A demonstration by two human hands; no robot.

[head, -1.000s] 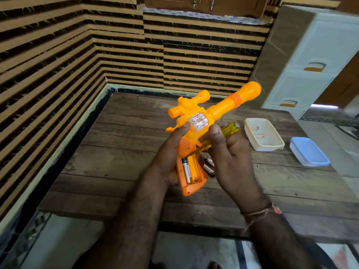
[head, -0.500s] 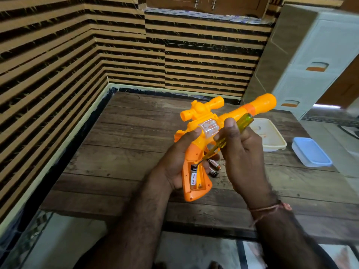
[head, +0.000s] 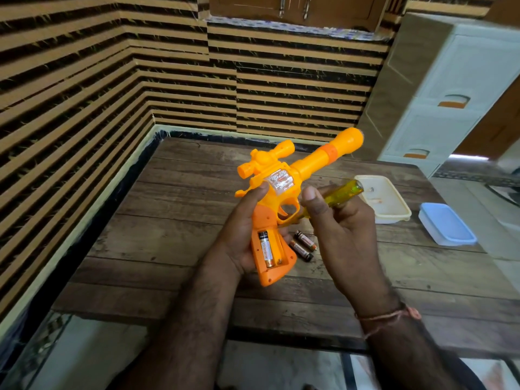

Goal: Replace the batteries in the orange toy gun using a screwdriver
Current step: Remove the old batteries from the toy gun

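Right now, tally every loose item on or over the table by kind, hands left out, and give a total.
Toy gun: 1
Screwdriver: 1
Batteries: 3, one in the grip, two on the table
Plastic containers: 2, cream, blue
Total: 7

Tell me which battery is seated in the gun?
The battery in the open grip compartment of the toy gun; the other two batteries lie loose on the table.

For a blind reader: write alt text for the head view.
A left hand holds an orange toy gun, its open grip showing one battery; the right hand holds a yellow screwdriver. Two batteries lie on the wooden table.
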